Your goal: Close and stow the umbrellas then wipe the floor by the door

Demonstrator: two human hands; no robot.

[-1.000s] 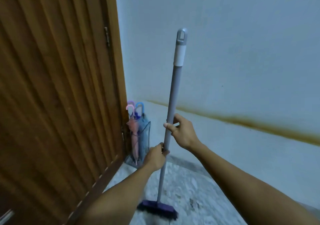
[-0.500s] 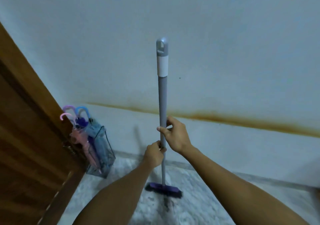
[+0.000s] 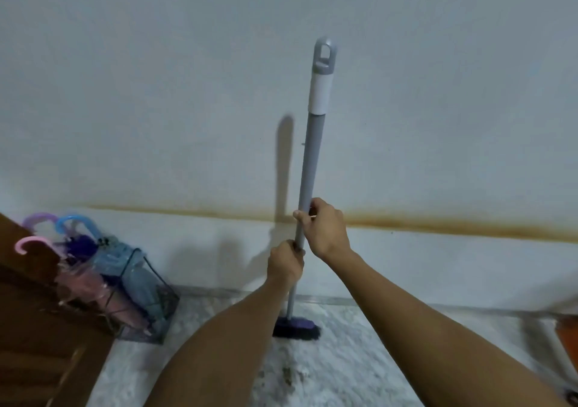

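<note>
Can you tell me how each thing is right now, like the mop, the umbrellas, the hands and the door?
mop: nearly upright, purple head on the floor near the wall
left hand: grips the mop handle, lower down
right hand: grips the mop handle, just above the left
umbrellas: closed, standing in the holder, hooked handles up
umbrella holder: clear, on the floor beside the door
door: wooden; open or shut cannot be told
floor: speckled, dark smudges near the mop head

Three closed umbrellas, pink, purple and blue, stand in a clear holder by the door; a grey-handled mop stands upright, purple head on the floor.
</note>
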